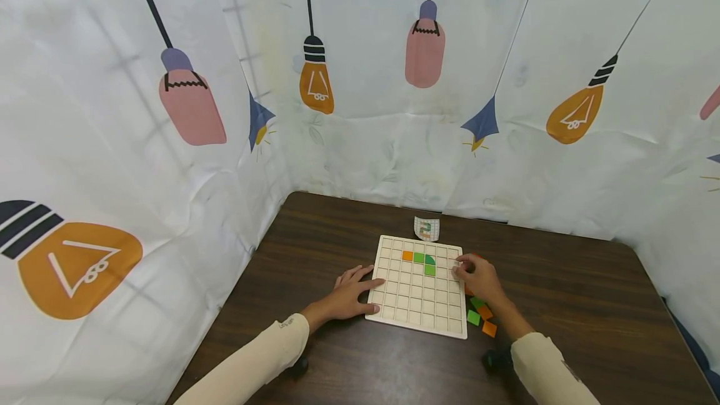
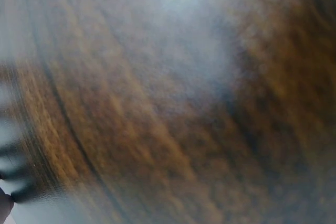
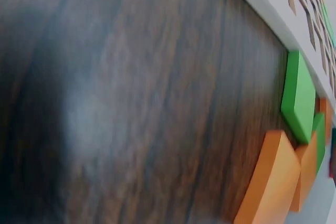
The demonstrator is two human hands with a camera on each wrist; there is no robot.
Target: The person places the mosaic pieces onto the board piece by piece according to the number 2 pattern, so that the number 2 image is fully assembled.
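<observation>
A cream grid board (image 1: 405,295) with square recesses lies on the table. Near its top sit an orange tile (image 1: 407,256), a green tile (image 1: 419,257), a two-tone green tile (image 1: 430,260) and another green tile (image 1: 430,270) below that one. My left hand (image 1: 349,295) rests at the left edge of the board, fingers spread and thumb by the lower corner. Over the right edge is my right hand (image 1: 479,277), thumb and fingertips bent close together; I cannot tell whether a tile is between them.
Loose green tiles (image 3: 299,98) and orange tiles (image 3: 270,182) lie right of the board, below the right hand. A small card (image 1: 426,229) with a coloured grid pattern stands behind the board. The dark wooden table (image 1: 574,292) meets a printed white curtain (image 1: 365,149) at the back.
</observation>
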